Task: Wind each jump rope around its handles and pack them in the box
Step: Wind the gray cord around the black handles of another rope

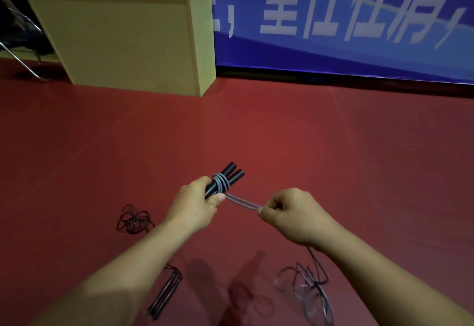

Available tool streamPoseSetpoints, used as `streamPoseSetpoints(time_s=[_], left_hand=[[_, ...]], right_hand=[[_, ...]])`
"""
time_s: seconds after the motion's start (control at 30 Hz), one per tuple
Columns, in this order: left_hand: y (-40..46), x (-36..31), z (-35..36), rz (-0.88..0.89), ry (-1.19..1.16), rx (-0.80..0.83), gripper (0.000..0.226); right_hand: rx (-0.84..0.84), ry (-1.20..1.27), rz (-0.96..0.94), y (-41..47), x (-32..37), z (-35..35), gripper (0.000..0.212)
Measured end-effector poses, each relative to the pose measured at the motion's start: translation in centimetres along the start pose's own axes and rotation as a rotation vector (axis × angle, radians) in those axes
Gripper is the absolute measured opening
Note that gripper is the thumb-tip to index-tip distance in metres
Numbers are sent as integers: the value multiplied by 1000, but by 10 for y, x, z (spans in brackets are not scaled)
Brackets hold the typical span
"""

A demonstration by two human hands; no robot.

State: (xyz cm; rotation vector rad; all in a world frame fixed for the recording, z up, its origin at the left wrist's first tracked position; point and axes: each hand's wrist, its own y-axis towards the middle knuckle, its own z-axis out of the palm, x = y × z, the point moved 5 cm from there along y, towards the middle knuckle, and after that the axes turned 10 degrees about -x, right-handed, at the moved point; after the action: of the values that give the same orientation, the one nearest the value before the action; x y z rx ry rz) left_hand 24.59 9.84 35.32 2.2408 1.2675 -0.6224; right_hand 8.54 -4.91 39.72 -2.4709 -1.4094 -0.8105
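Observation:
My left hand (196, 203) grips two black jump-rope handles (232, 173) held side by side, pointing up and away. Grey rope (220, 183) is wound a few turns round them just above my fingers. A doubled stretch of that grey rope (243, 203) runs taut to my right hand (289, 214), which pinches it. The slack hangs below my right wrist and lies in loose loops (311, 286) on the red floor. Another rope lies on the floor: its black handles (165, 293) under my left forearm, its dark cord in a tangle (133, 219) to the left.
A yellow-beige wooden box-like stand (133, 40) sits on the floor at the back left. A blue banner (346, 17) with white characters runs along the back. A metal chair leg (18, 61) shows at the far left. Red floor (282, 133) stretches between.

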Motion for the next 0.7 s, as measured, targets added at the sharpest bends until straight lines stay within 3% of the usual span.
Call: streamPoseSetpoints(time_s=[0.13, 0.23, 0.4, 0.57, 0.7], left_hand=[[-1, 3, 1, 8, 36, 28, 18], [-7, -3, 4, 93, 115, 75, 23], [-25, -29, 8, 261, 265, 195, 26], [-43, -54, 13, 436, 242, 383, 28], [-61, -74, 10, 568, 97, 556, 26]], right_hand=[[58, 222, 76, -1, -4, 3, 45], [124, 562, 141, -2, -4, 7, 31], [64, 789, 157, 5, -9, 6, 19], [-107, 717, 126, 10, -21, 2, 17], [-218, 316, -44, 16, -32, -4, 14]])
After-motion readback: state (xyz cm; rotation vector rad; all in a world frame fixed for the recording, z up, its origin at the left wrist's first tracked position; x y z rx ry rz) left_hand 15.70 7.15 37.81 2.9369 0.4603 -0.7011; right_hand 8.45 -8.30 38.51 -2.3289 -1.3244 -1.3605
